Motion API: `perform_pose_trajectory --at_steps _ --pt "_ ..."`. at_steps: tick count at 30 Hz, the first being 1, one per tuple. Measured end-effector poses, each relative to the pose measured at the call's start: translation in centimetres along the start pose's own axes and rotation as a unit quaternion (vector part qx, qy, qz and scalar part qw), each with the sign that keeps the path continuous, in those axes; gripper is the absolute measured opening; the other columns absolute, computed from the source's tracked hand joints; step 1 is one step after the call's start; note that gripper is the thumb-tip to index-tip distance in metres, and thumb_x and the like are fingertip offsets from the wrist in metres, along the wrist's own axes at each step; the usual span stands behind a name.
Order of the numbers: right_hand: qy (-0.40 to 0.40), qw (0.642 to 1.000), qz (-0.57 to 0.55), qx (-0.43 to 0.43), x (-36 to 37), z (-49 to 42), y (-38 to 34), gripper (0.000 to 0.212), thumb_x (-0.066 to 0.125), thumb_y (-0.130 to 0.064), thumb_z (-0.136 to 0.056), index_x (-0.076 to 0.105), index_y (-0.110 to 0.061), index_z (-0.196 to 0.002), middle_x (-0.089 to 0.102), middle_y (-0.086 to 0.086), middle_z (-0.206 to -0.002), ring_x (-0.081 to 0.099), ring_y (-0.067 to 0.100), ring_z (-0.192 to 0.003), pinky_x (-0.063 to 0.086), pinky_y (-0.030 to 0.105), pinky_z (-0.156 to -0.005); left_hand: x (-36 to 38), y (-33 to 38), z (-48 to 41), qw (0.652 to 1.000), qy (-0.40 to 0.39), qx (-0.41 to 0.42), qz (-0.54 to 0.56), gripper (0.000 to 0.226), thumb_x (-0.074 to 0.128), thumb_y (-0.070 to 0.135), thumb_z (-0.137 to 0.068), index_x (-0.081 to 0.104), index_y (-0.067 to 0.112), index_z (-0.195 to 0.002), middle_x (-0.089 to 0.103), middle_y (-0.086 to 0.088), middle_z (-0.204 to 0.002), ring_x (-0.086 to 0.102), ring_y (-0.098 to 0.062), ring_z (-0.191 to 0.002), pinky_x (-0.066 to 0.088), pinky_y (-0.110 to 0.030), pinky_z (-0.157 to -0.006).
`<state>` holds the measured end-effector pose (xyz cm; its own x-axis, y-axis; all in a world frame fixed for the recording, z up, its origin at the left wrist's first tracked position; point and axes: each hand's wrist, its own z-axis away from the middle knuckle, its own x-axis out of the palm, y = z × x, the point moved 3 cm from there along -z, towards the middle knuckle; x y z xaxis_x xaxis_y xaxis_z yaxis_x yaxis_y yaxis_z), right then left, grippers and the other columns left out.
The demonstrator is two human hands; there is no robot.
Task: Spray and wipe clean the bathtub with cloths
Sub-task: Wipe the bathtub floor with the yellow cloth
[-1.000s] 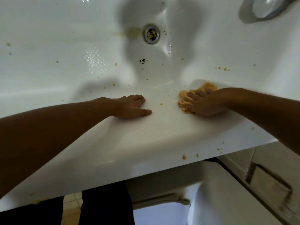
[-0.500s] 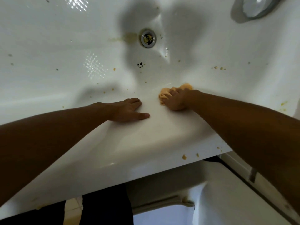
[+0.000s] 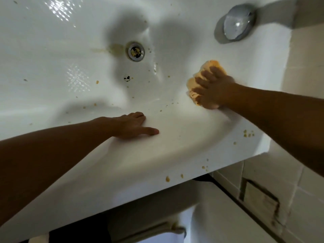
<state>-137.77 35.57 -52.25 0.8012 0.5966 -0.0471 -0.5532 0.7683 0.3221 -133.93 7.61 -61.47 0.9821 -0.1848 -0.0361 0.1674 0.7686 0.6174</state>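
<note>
Left hand (image 3: 133,126) spread flat, fingers loose, on the bathtub (image 3: 157,155) rim, likely bracing the lean; right hand (image 3: 213,92) clutching the bunched cloth (image 3: 212,65), pressed against the inner wall right of the drain (image 3: 136,51), probably to sweep crumbs (image 3: 248,134) downward

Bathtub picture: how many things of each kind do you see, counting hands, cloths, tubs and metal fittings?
Hands: 2, the left hand and the right hand
Cloths: 1, the orange cloth
Tubs: 1, the bathtub
Metal fittings: 2, the drain and the round chrome cap
Total: 6
</note>
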Motion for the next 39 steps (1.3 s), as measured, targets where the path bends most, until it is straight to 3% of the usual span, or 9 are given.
perform_pose_trajectory --at_steps 4,8,10,13,19,29,34,37,39 --pt "-0.016 1.000 -0.025 -0.001 0.3 -0.8 -3.6 0.061 0.004 -0.052 -0.105 -0.001 -0.034 -0.163 -0.015 0.000 -0.170 -0.015 0.030 -0.156 -0.013 0.057 -0.122 0.0 0.7 -0.2 1.000 0.013 -0.001 0.002 0.124 0.025 0.094 -0.065 0.029 0.010 -0.156 0.019 -0.001 -0.166 0.021 -0.021 -0.152 0.020 -0.042 -0.123" --pt "-0.045 0.994 -0.082 -0.061 0.3 2.8 -5.6 0.059 0.003 -0.049 -0.107 -0.007 -0.032 -0.162 -0.016 -0.001 -0.170 -0.016 0.025 -0.156 -0.013 0.050 -0.124 0.0 0.5 0.0 1.000 0.013 -0.005 0.006 0.143 0.017 0.109 -0.052 0.027 0.012 -0.157 0.017 0.001 -0.167 0.019 -0.021 -0.152 0.019 -0.044 -0.124" --pt "-0.044 0.994 -0.077 -0.058 0.7 4.5 -4.9 0.059 0.003 -0.049 -0.107 -0.010 -0.032 -0.162 -0.017 -0.003 -0.169 -0.018 0.024 -0.156 -0.014 0.048 -0.124 0.0 0.4 0.0 1.000 0.010 -0.002 0.006 0.158 0.010 0.113 -0.036 0.027 0.013 -0.157 0.016 0.002 -0.167 0.019 -0.020 -0.152 0.020 -0.044 -0.124" --pt "-0.022 0.999 -0.041 -0.026 0.8 4.9 -2.7 0.059 0.002 -0.051 -0.106 -0.011 -0.034 -0.161 -0.021 -0.004 -0.168 -0.022 0.025 -0.154 -0.018 0.049 -0.123 0.0 0.4 -0.1 1.000 0.005 -0.002 0.009 0.164 0.007 0.114 -0.030 0.025 0.012 -0.157 0.014 0.001 -0.168 0.017 -0.019 -0.153 0.018 -0.043 -0.124" --pt "0.022 0.995 0.060 0.073 0.1 1.6 0.3 0.065 -0.001 -0.056 -0.102 -0.007 -0.032 -0.162 -0.021 0.002 -0.168 -0.022 0.033 -0.154 -0.017 0.058 -0.121 0.5 0.3 -0.5 1.000 0.013 0.003 0.008 0.156 0.008 0.112 -0.038 0.027 0.011 -0.155 0.018 0.002 -0.166 0.019 -0.018 -0.152 0.019 -0.042 -0.124" --pt "0.049 0.992 0.058 0.105 -0.3 1.0 0.6 0.063 -0.001 -0.055 -0.103 -0.008 -0.033 -0.161 -0.019 0.000 -0.169 -0.022 0.032 -0.154 -0.017 0.059 -0.121 0.3 0.6 -0.4 1.000 0.011 0.001 0.003 0.159 0.006 0.113 -0.034 0.023 0.013 -0.158 0.013 0.001 -0.168 0.016 -0.019 -0.154 0.017 -0.041 -0.125" --pt "0.051 0.994 0.048 0.089 0.9 0.1 0.4 0.066 0.002 -0.057 -0.102 -0.004 -0.033 -0.162 -0.017 0.000 -0.169 -0.020 0.033 -0.154 -0.013 0.059 -0.121 0.4 0.5 -0.7 1.000 0.016 -0.001 -0.011 0.127 0.019 0.099 -0.064 0.026 0.012 -0.156 0.016 0.000 -0.167 0.018 -0.019 -0.152 0.018 -0.041 -0.124" --pt "0.099 0.991 0.005 0.090 -0.3 0.2 1.2 0.063 0.020 -0.052 -0.105 0.009 -0.030 -0.164 -0.005 0.005 -0.171 -0.013 0.033 -0.156 -0.013 0.056 -0.123 -0.1 0.5 -0.7 1.000 0.005 0.007 -0.012 0.142 0.016 0.108 -0.051 0.031 0.012 -0.154 0.020 0.001 -0.165 0.021 -0.018 -0.151 0.020 -0.041 -0.123" --pt "0.089 0.988 0.038 0.123 -1.4 -1.3 1.7 0.061 0.015 -0.051 -0.106 0.006 -0.031 -0.163 -0.007 0.004 -0.171 -0.012 0.035 -0.156 -0.013 0.058 -0.121 -0.7 0.4 -0.7 1.000 0.003 0.010 -0.017 0.145 0.017 0.110 -0.047 0.033 0.012 -0.153 0.023 0.002 -0.164 0.023 -0.017 -0.150 0.021 -0.041 -0.122"
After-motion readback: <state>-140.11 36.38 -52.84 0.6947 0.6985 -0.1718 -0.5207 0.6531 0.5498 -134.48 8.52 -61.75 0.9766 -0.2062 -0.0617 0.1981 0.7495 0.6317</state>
